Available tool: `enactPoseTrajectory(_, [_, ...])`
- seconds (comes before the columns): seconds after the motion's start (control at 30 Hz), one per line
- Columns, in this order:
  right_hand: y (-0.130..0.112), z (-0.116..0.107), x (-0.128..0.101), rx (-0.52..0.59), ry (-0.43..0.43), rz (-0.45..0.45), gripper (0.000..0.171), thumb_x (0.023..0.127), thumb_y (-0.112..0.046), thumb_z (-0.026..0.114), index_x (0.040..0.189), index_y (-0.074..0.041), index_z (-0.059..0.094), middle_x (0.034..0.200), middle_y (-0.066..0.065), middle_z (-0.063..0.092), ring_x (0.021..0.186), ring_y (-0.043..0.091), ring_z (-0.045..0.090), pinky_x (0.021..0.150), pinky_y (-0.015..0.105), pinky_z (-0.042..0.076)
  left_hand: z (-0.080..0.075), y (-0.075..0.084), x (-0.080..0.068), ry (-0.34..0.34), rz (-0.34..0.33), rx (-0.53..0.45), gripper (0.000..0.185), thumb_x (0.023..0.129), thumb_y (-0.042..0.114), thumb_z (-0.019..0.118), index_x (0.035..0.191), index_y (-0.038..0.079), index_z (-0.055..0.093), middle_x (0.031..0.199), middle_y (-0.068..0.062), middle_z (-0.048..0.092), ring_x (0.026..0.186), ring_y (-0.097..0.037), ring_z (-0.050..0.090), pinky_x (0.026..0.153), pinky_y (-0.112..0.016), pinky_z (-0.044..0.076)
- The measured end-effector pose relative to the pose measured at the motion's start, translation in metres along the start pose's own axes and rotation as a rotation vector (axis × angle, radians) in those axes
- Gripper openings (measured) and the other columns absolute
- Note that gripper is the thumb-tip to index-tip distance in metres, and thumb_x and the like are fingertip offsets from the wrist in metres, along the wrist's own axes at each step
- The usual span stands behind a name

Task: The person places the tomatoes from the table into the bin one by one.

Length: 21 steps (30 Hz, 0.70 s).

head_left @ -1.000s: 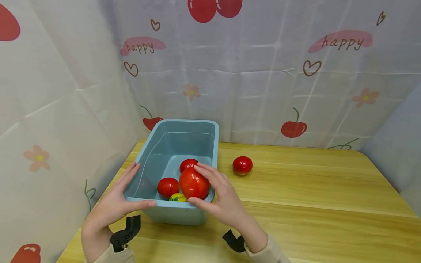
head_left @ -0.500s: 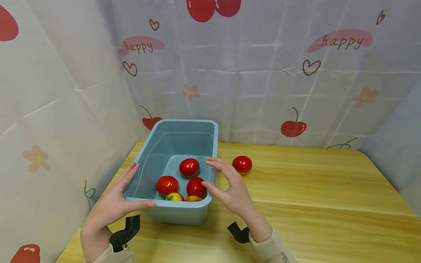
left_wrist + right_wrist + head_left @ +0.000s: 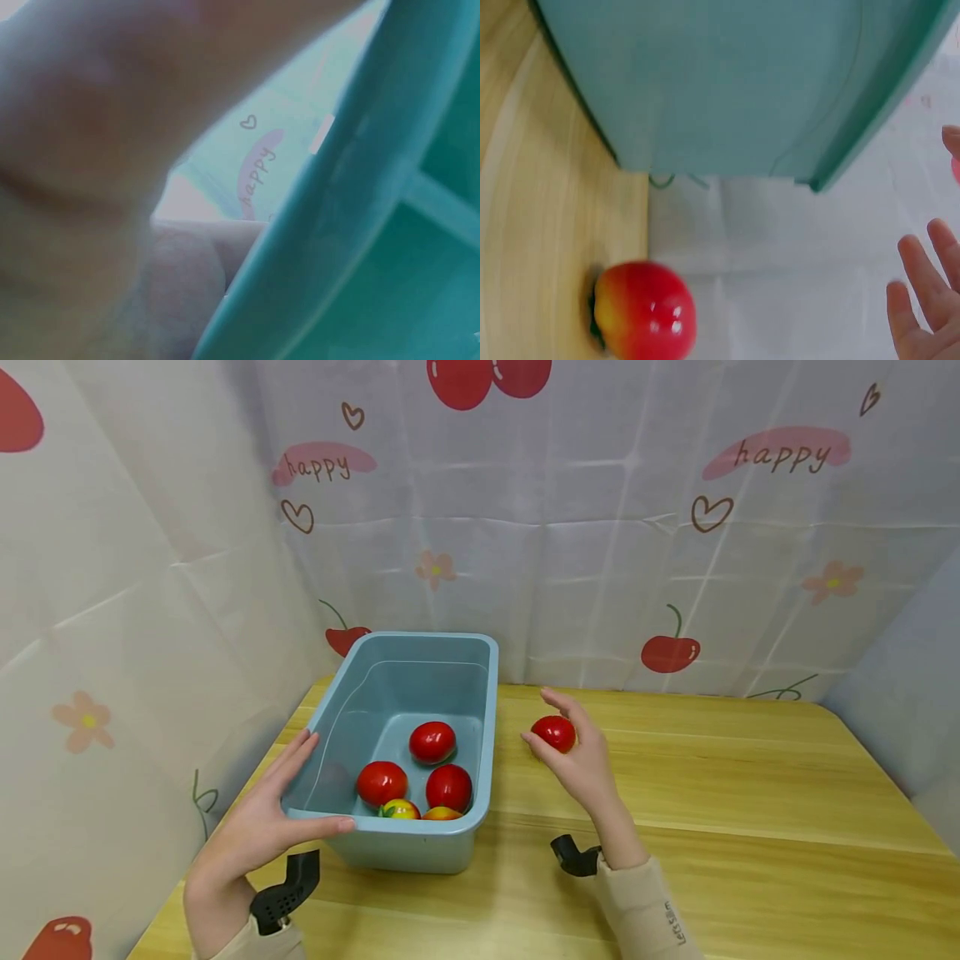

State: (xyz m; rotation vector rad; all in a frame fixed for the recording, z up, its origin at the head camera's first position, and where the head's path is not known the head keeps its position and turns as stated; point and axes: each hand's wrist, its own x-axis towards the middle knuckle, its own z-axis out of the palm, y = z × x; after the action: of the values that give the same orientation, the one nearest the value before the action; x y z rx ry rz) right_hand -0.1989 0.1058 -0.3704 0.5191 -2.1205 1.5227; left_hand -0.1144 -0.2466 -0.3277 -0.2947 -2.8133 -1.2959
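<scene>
My left hand (image 3: 251, 822) spans the near left corner of a blue plastic bin (image 3: 412, 843), its fingers along the left rim and its thumb along the front. The left wrist view shows the hand close against the bin's outer wall (image 3: 315, 225). To the right of the bin, my right hand (image 3: 581, 760) is around a glossy red toy fruit (image 3: 553, 732) on the table, thumb and fingers spread on either side. In the right wrist view this fruit (image 3: 646, 311) has a yellow patch and a green bit underneath, and the fingers (image 3: 930, 289) stand apart from it.
Inside the bin lie several toy fruits: red ones (image 3: 432, 742), a yellow one with a green leaf (image 3: 400, 809) and an orange one (image 3: 442, 814). The wooden table (image 3: 720, 777) runs back to a printed curtain (image 3: 585, 568), with another curtain (image 3: 127, 635) at the left.
My right hand has let go of a big red toy fruit in the bin, then moved right and back to the red fruit on the table. The left hand and bin have stayed put.
</scene>
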Motion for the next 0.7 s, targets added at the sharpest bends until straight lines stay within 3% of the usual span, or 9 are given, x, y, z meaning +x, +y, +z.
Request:
enactPoseTrajectory(0.13, [0.029,-0.007,0.004,-0.024,0.023,0.087,0.061,0.078,-0.016,0.078,0.133,-0.016,0.052,0.137,0.003,0.049,0.128,0.023,0.039,0.101,0.054,0.033,0.000,0.000,0.000,0.004,-0.003,0.002,0.102,0.073,0.033,0.081,0.151,0.018,0.018,0.157,-0.001,0.006,0.130,-0.041,0.023,0.091,-0.062,0.039])
enactPoseTrajectory(0.27, [0.048,-0.013,0.005,-0.059,0.015,0.171,0.069,0.078,-0.024,0.079,0.139,-0.022,0.046,0.145,0.002,0.039,0.134,0.025,0.030,0.103,0.061,0.025,-0.001,-0.001,0.000,0.009,0.001,0.011,0.102,0.073,0.033,0.081,0.151,0.017,0.018,0.157,-0.002,0.006,0.130,-0.041,0.023,0.091,-0.062,0.039])
enactPoseTrajectory(0.53, [0.077,-0.019,0.007,-0.144,0.002,0.202,0.077,0.075,-0.023,0.081,0.141,-0.015,0.042,0.149,0.009,0.032,0.142,0.027,0.009,0.104,0.065,0.014,0.000,-0.001,0.000,0.012,0.006,0.021,0.101,0.073,0.034,0.081,0.151,0.017,0.019,0.157,-0.002,0.007,0.132,-0.041,0.022,0.092,-0.061,0.037])
enactPoseTrajectory(0.7, [0.095,-0.022,0.007,-0.259,-0.032,0.219,0.083,0.073,-0.025,0.082,0.143,-0.011,0.039,0.150,0.016,0.026,0.141,0.036,0.005,0.107,0.061,0.004,0.001,-0.001,0.000,0.013,0.018,0.027,0.101,0.072,0.034,0.081,0.151,0.017,0.020,0.157,-0.002,0.007,0.132,-0.041,0.022,0.092,-0.061,0.038])
